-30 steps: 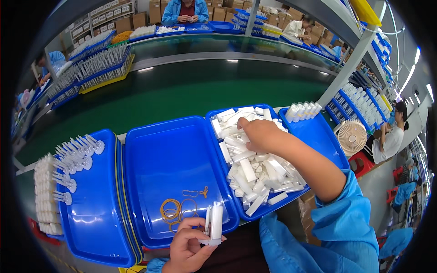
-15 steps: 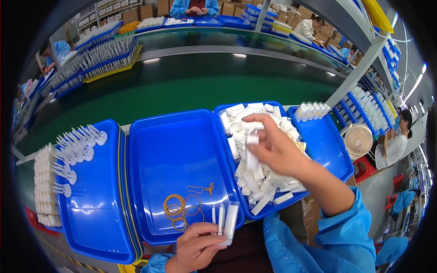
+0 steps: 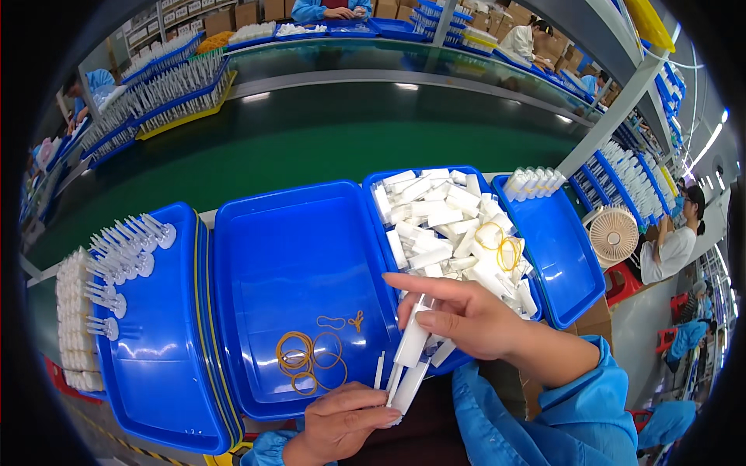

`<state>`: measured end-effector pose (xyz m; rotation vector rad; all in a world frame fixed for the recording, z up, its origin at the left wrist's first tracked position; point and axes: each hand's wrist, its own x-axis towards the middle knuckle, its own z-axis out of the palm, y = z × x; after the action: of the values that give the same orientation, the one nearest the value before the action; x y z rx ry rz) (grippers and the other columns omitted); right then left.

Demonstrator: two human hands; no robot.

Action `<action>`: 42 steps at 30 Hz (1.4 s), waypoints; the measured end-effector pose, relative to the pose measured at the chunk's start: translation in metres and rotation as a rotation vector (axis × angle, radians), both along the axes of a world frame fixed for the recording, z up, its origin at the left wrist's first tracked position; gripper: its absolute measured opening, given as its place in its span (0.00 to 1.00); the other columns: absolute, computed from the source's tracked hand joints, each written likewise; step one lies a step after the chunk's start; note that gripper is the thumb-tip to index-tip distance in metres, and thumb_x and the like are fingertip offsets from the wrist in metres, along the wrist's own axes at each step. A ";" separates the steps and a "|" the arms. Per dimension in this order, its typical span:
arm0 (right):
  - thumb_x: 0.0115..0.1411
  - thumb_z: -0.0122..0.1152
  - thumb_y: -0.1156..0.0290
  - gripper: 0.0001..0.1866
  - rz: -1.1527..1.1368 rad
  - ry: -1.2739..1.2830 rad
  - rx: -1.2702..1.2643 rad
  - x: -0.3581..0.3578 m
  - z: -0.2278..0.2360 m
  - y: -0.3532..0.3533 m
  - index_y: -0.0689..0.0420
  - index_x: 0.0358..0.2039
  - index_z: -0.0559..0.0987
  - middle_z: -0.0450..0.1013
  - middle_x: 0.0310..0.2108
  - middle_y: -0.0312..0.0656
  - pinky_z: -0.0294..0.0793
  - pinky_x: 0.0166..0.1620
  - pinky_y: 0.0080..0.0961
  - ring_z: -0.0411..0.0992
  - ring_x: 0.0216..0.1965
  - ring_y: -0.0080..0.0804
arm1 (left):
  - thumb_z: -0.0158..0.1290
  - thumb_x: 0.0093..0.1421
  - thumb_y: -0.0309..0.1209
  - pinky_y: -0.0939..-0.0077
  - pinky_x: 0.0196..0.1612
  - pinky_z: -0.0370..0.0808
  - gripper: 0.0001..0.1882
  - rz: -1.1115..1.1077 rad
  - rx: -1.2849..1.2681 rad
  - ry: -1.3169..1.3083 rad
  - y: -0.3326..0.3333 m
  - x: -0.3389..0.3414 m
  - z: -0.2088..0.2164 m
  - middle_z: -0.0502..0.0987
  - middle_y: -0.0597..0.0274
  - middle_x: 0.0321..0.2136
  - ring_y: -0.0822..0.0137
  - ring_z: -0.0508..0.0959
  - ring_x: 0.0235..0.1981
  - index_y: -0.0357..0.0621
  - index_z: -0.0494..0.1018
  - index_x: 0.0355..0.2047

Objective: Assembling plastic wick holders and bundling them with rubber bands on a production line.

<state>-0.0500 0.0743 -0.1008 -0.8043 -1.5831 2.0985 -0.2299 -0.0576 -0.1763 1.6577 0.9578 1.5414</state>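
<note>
In my left hand (image 3: 346, 423), near the lower middle, is a small white part with thin upright rods (image 3: 380, 370) and a white flat tube (image 3: 410, 390). The fingers close round its lower end. My right hand (image 3: 466, 318) pinches another white flat tube (image 3: 412, 342) with a clear end, between thumb and fingers. This tube slants just above the left hand's part and overlaps it in view; whether they touch I cannot tell. Behind the right hand, a blue tray (image 3: 371, 225) is heaped with similar white tubes (image 3: 435, 210), with yellow rubber bands (image 3: 509, 255) on top.
A blue tray (image 3: 287, 256) in front of me holds several orange rubber bands (image 3: 294, 349). Stacked trays (image 3: 148, 373) at left carry white rod-like parts (image 3: 128, 245). Capped bottles (image 3: 532, 185) stand in the right tray (image 3: 556, 256). Beyond runs a green conveyor belt (image 3: 311, 140); a fan (image 3: 614, 233) is at right.
My right hand has come from above the heaped tray down toward my left hand, bringing a white tube. The left hand stays nearly in place, its part now tilted more to the right.
</note>
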 end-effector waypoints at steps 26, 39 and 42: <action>0.48 0.64 0.65 0.20 0.030 -0.619 1.436 -0.013 -0.015 0.095 0.57 0.41 0.73 0.71 0.39 0.45 0.69 0.46 0.33 0.69 0.43 0.43 | 0.61 0.47 0.28 0.57 0.51 0.62 0.12 -0.023 -0.066 -0.187 -0.001 -0.003 -0.009 0.67 0.51 0.40 0.56 0.67 0.47 0.45 0.68 0.26; 0.47 0.56 0.76 0.21 -0.074 -0.742 1.503 -0.011 -0.015 0.118 0.56 0.44 0.71 0.73 0.33 0.44 0.73 0.34 0.32 0.74 0.32 0.37 | 0.64 0.41 0.30 0.46 0.57 0.49 0.07 0.047 -0.058 -0.090 -0.002 -0.011 -0.003 0.78 0.63 0.27 0.44 0.62 0.53 0.48 0.76 0.21; 0.52 0.53 0.78 0.21 -0.079 -0.428 0.817 -0.024 0.007 0.070 0.56 0.49 0.68 0.69 0.30 0.34 0.70 0.30 0.18 0.70 0.27 0.19 | 0.63 0.40 0.28 0.46 0.56 0.51 0.06 0.053 -0.045 -0.048 0.000 -0.013 -0.006 0.78 0.65 0.25 0.45 0.64 0.51 0.49 0.77 0.21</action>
<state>-0.0744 0.1447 -0.0938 -0.9956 -2.3196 1.0648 -0.2429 -0.0576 -0.1823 1.5686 1.0102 1.5761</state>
